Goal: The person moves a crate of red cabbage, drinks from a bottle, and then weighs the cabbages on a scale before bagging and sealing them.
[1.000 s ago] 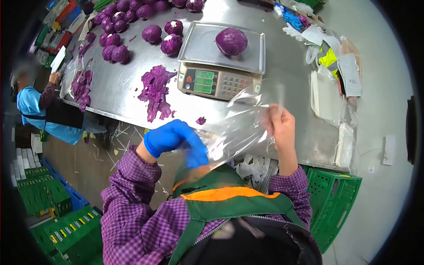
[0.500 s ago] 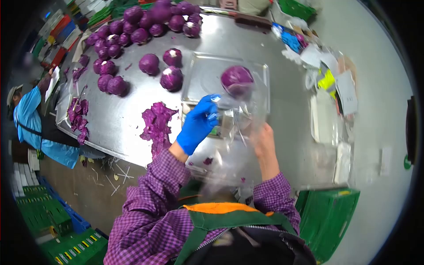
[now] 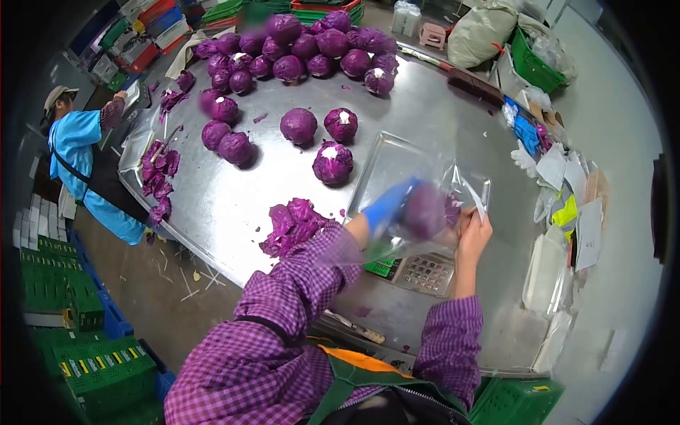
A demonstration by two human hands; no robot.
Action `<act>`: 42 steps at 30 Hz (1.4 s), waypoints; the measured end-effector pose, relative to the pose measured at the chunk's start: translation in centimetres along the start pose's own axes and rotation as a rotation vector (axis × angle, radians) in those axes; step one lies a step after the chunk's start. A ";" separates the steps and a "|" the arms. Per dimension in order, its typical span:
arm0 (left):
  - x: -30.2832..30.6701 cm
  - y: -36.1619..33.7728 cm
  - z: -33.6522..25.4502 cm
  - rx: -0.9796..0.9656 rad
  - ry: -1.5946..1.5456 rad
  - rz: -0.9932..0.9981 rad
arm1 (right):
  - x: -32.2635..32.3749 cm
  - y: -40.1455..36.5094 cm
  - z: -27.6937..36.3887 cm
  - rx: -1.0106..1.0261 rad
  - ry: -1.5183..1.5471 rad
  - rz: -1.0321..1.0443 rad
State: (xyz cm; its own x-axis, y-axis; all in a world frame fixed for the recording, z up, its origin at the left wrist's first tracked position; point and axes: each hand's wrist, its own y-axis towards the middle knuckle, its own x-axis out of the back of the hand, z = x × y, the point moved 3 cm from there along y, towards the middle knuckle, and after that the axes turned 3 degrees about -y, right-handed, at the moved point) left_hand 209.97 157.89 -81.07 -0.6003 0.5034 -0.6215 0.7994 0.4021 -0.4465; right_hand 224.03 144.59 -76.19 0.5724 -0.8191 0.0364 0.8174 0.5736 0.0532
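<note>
My left hand (image 3: 388, 205), in a blue glove and blurred by motion, is pressed around the left side of a red cabbage (image 3: 427, 211) above the metal tray (image 3: 374, 159). A clear plastic bag (image 3: 453, 177) spreads around the cabbage and partly over the glove; exactly how far the cabbage sits inside it is hard to make out. My bare right hand (image 3: 473, 237) is closed on the bag's edge, right of the cabbage. Just below both hands is a scale with a keypad (image 3: 423, 273) and a lit green display (image 3: 380, 268), under the tray.
Many red cabbages (image 3: 289, 69) are heaped at the table's far side, with a few loose ones (image 3: 333, 163) nearer. Torn leaves (image 3: 292, 225) lie left of my hands. A brush (image 3: 474, 86) and a green crate (image 3: 535, 64) are far right. A person in blue (image 3: 78, 134) stands left.
My left hand has moved onto the cabbage, which was resting on the tray. The bag has come up around it, held by my right hand. The camera view has shifted.
</note>
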 end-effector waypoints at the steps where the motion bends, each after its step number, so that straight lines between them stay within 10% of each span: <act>1: -0.6 -1.3 0.0 0.006 0.004 0.005 | 0.2 -1.6 1.7 -0.001 0.000 -0.008; 4: -4.6 -6.3 -0.6 -0.194 -0.028 0.501 | 1.8 -6.1 6.1 0.085 0.002 0.063; 5: -4.4 -6.2 -0.2 -0.621 0.347 0.522 | 3.6 -7.0 7.0 0.148 -0.028 0.003; 8: -7.4 -5.4 3.0 -0.054 -0.067 0.569 | 9.2 -10.5 8.3 0.297 -0.096 0.006; 10: -10.4 -7.4 2.3 -0.109 0.154 0.731 | 9.4 -13.8 10.4 0.826 -0.504 0.262; 19: -15.4 -13.9 12.2 -0.263 1.069 1.237 | 16.5 -27.7 3.2 0.352 -0.827 0.560; 20: -15.0 -15.3 13.5 -0.121 0.960 1.199 | 17.0 -29.3 3.4 0.325 -0.678 0.650; 22: -14.8 -17.9 15.5 -0.445 1.044 1.223 | 19.6 -31.4 3.2 0.120 -0.477 0.700; 24: -14.2 -20.8 17.0 -0.408 1.079 1.000 | 23.1 -31.3 -0.3 -0.104 0.176 0.243; 28: -10.2 -24.9 20.0 -0.583 1.034 0.583 | 23.7 -25.6 -9.2 -0.557 -0.007 -0.223; 31: -7.0 -27.6 23.6 -0.567 1.004 0.283 | 21.0 -22.4 -16.9 -0.628 0.025 -0.037; 36: -1.6 -25.5 28.9 -0.110 0.612 0.007 | 19.1 -24.2 -12.4 -0.399 0.082 -0.214; 42: -0.5 -27.5 28.8 -0.037 0.458 -0.147 | 18.3 -31.4 -6.7 -0.280 -0.117 -0.108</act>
State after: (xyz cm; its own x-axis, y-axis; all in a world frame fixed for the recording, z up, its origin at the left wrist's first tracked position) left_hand 189.02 124.53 -86.99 -0.6629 0.7209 -0.2024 0.7089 0.5172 -0.4796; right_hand 209.32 111.57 -83.92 0.4838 -0.8604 0.1604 0.8681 0.4484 -0.2129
